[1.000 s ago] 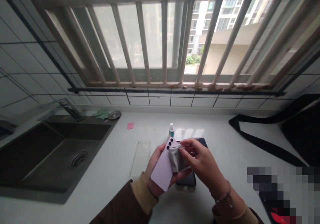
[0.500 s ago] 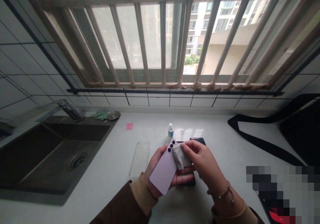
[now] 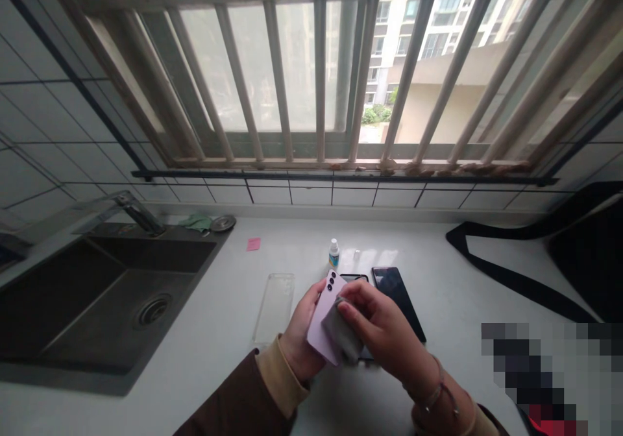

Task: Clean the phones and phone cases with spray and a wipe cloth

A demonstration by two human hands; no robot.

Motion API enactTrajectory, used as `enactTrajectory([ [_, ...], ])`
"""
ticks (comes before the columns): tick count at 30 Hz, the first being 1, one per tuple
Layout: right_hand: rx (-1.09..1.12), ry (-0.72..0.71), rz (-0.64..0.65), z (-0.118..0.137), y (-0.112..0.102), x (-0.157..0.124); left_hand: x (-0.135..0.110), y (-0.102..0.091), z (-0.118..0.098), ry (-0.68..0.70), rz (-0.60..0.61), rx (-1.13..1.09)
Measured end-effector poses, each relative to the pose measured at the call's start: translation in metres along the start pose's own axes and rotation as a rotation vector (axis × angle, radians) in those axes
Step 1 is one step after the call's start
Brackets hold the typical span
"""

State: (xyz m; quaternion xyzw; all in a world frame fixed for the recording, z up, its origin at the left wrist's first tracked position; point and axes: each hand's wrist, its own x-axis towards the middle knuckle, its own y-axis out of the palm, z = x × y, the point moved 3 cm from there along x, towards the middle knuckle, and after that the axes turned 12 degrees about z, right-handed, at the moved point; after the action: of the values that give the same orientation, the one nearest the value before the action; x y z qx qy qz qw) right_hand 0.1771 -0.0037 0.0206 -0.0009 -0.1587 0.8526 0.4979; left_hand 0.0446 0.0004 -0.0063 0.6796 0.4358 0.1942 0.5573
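Observation:
My left hand (image 3: 299, 335) grips a lilac phone (image 3: 322, 316) from below, its back with three camera lenses turned up. Against that back my right hand (image 3: 384, 332) presses a small grey cloth (image 3: 341, 332), fingers closed on it. On the white counter (image 3: 219, 332) just behind lie a dark phone (image 3: 398, 300) face up and a second dark one (image 3: 354, 278) partly hidden by my hands. A small white bottle (image 3: 333, 253) with a blue label stands behind them. A clear phone case (image 3: 275, 306) lies to the left.
A dark sink (image 3: 107, 293) with a tap (image 3: 136, 212) fills the left. A pink note (image 3: 254, 244) and a metal drain plug (image 3: 222, 222) sit near its far corner. A black shape (image 3: 535, 274) lies at the right. A barred window is ahead.
The cloth under my right hand has slid down the phone's back, from near the lenses toward the lower half. The phone is tilted steeper, and the dark phone behind is uncovered.

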Motion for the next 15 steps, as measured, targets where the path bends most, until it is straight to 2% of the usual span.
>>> enactTrajectory([
  [3,-0.295,-0.074,0.017,0.005,0.012,0.001,0.002,-0.002,0.004,-0.038,0.024,-0.029],
  [5,-0.47,-0.121,-0.038,0.003,0.014,0.002,0.003,-0.002,0.004,-0.042,0.013,-0.028],
  [7,-0.546,-0.146,-0.118,0.001,0.012,0.002,0.002,-0.001,0.003,-0.046,-0.01,-0.017],
  [9,-0.508,-0.143,-0.178,0.001,0.006,0.001,0.001,0.0,0.003,-0.063,-0.02,-0.005],
  [11,-0.369,-0.132,-0.167,0.004,0.002,-0.002,0.0,0.002,0.002,-0.065,0.002,-0.001],
  [15,-0.008,-0.133,0.069,0.015,0.007,-0.008,0.001,0.002,0.004,-0.084,0.078,-0.034],
])
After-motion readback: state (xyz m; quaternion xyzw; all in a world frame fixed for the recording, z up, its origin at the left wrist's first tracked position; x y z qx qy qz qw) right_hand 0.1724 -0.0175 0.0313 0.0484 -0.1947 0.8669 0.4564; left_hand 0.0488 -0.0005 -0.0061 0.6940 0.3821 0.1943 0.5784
